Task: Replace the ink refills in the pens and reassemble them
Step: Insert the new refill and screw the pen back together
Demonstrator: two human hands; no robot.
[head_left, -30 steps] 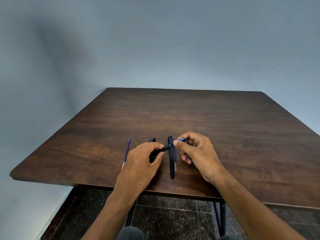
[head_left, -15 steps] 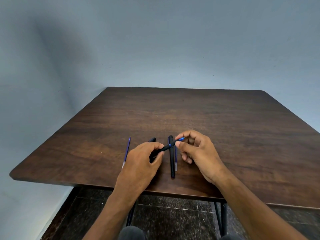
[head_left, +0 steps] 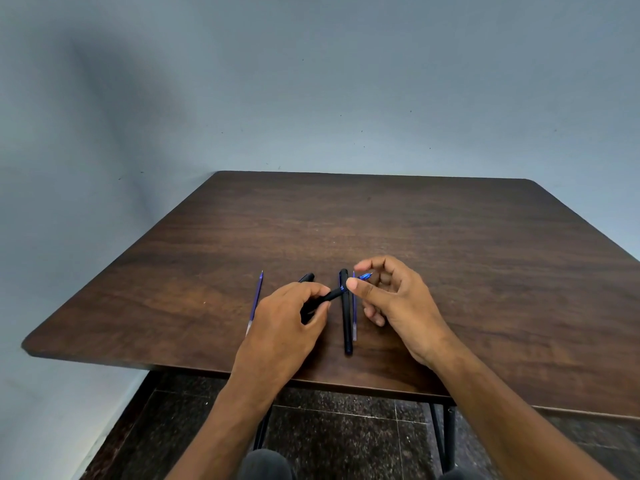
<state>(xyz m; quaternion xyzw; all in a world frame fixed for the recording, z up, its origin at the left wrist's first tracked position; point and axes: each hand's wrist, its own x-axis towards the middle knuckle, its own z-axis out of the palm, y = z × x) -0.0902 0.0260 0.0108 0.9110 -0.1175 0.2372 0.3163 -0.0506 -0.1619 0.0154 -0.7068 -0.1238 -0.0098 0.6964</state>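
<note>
My left hand [head_left: 287,320] grips a black pen barrel [head_left: 327,297] that points up to the right. My right hand [head_left: 394,299] pinches the blue tip piece [head_left: 364,276] at that barrel's front end between thumb and forefinger. A second black pen [head_left: 345,317] lies lengthwise on the table between my hands, with a thin blue refill [head_left: 354,313] right beside it. Another blue refill [head_left: 255,299] lies to the left of my left hand. A black pen end [head_left: 307,277] shows just beyond my left knuckles.
The dark wooden table [head_left: 415,230] stands against a grey-blue wall. Its near edge runs just under my wrists, with black metal legs [head_left: 446,434] and a dark speckled floor below.
My right hand's fingers have spread a little and the thumb now sits at the barrel's blue band. The blue tip shows more clearly. My left hand and the lying parts stay put.
</note>
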